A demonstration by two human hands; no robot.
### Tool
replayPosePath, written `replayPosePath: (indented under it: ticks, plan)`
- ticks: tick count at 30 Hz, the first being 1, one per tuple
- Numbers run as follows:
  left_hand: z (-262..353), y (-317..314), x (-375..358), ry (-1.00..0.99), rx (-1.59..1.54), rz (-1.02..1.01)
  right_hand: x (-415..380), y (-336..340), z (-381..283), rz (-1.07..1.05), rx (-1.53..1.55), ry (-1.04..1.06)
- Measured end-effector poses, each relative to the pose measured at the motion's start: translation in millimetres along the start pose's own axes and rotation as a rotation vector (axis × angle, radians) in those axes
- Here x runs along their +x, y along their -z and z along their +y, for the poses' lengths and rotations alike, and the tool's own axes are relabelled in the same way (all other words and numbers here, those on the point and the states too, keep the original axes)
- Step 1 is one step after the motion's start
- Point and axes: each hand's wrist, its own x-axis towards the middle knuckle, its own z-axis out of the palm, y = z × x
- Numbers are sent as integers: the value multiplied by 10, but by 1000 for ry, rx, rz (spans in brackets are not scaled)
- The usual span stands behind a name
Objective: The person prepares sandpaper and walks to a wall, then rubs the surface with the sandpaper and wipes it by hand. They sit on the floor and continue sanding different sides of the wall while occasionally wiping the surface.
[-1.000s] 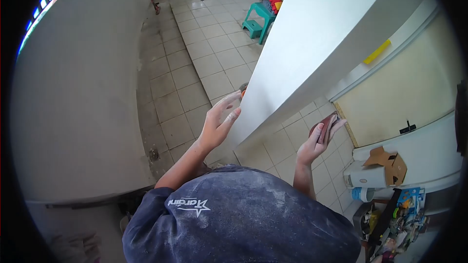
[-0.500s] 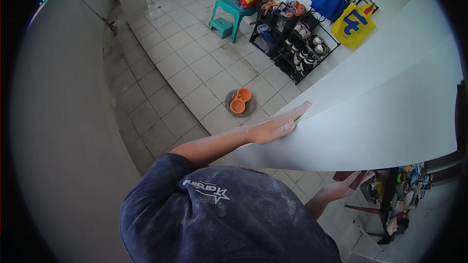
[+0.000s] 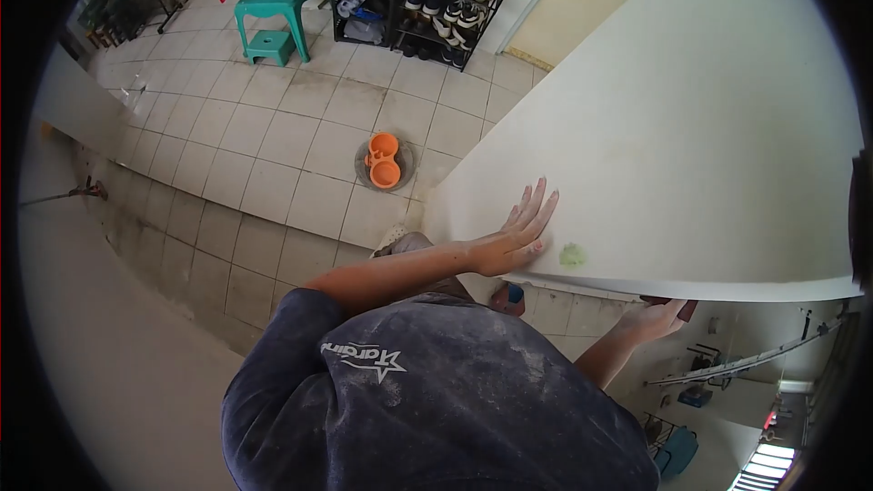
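Note:
My left hand rests on the broad white wall, its fingers spread and whitened with dust. Just right of that hand, a pale green patch marks the wall. Under the wall's lower edge, my dusty right hand grips a flat dark reddish-brown pad that looks like sandpaper. The pad is pressed up along this edge, and much of it is hidden by the fingers and wall.
Orange twin bowls sit on the tiled floor ahead. Beyond stand a green stool and a black shoe rack. A ladder is at the right, and a floor step runs along the left.
My view has turned, so the bowls, stool and rack appear further left. My left hand's fingers have spread on the wall. My right hand has moved up to the wall edge with the pad.

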Motion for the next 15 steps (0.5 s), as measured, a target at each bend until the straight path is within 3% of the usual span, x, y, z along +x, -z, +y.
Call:
replayPosePath:
  ticks: [1, 2, 8, 15]
  plan:
    - [-18, 137, 134, 9, 22, -21, 37, 13, 102, -43, -308, 322]
    - [-41, 267, 265, 16, 50, -44, 40, -3, 216, -18, -374, 402]
    - [-439, 810, 1172, -30, 112, 5, 11, -582, 329, 113, -182, 163]
    - [-142, 1339, 2215, -127, 4, 251, 77, -1059, 286, 241, -235, 119]
